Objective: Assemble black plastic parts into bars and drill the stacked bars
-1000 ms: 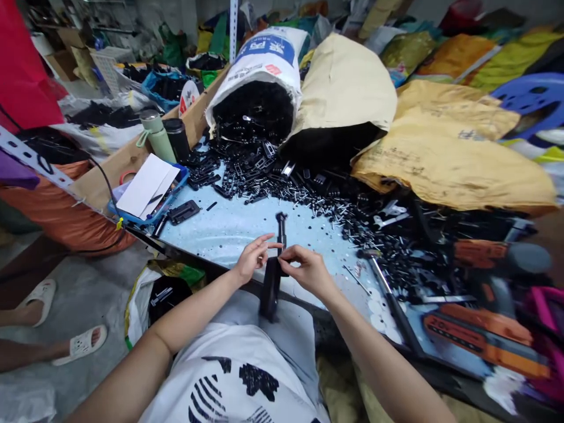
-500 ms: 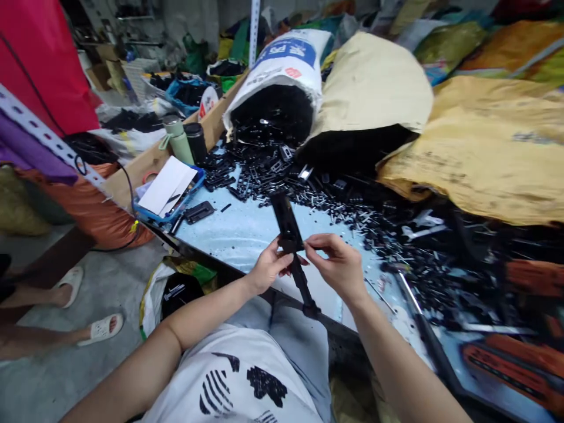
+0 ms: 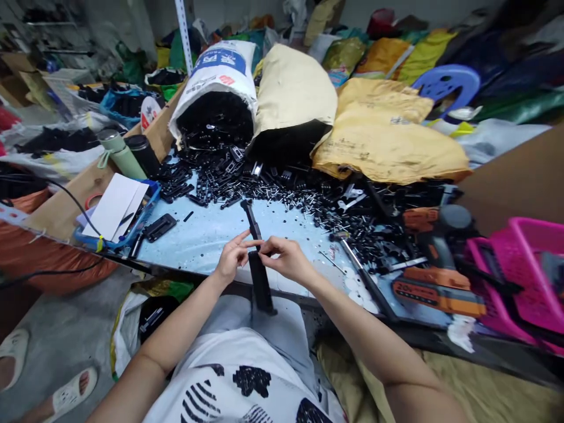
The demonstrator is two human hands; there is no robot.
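Above the front edge of the bench I hold a long black part [image 3: 261, 282], with a wide, flat section towards my body and a narrower arm pointing away. My left hand [image 3: 232, 258] is at its middle, thumb and curled fingers closed at the left edge and a finger stretched across it. On the other side my right hand [image 3: 284, 258] pinches at the joint between the wide and narrow sections. Any small piece between those right fingertips is hidden. Beyond both hands lies a heap of small black parts and screws [image 3: 282, 191] on the light blue bench top [image 3: 207, 235].
A hammer [image 3: 361, 270] and an orange cordless drill [image 3: 440, 264] lie to the right, before a pink basket [image 3: 515, 299]. At the left stand a blue tray [image 3: 152, 197] with papers and a green bottle [image 3: 121, 154]. Open sacks [image 3: 295, 88] line the back. Someone's sandalled foot [image 3: 74, 390] shows lower left.
The black part has been turned end for end, so its wide section now points towards me. Both hands have shifted their hold around its middle. My view has swung to the right.
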